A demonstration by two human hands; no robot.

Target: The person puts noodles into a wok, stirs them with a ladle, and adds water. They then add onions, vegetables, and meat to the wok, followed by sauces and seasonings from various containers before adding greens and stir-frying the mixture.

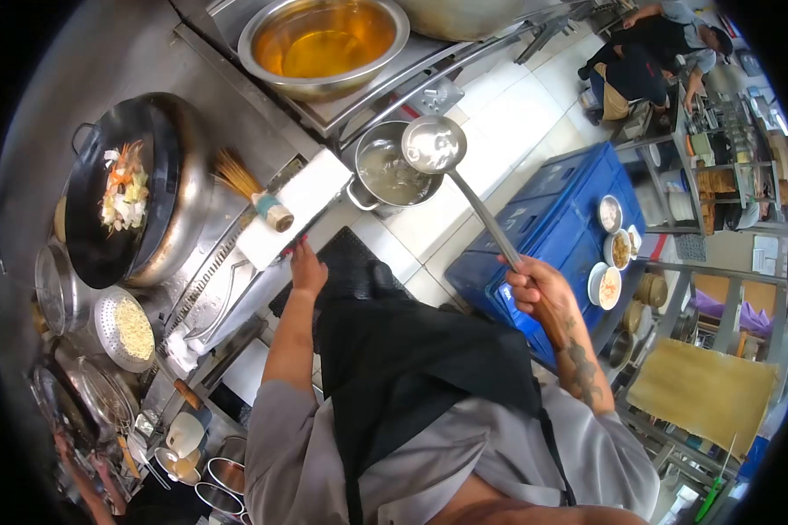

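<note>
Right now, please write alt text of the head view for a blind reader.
The right hand holds a metal ladle, in view partly hiding a pot; the left hand is near a white ledge. A wok holds chopped food.

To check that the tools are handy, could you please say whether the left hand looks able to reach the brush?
Probably yes: the left hand is close by, the brush has its bound end on the white ledge, and nothing visible blocks the way, though I cannot tell whether that hand holds something.
</note>
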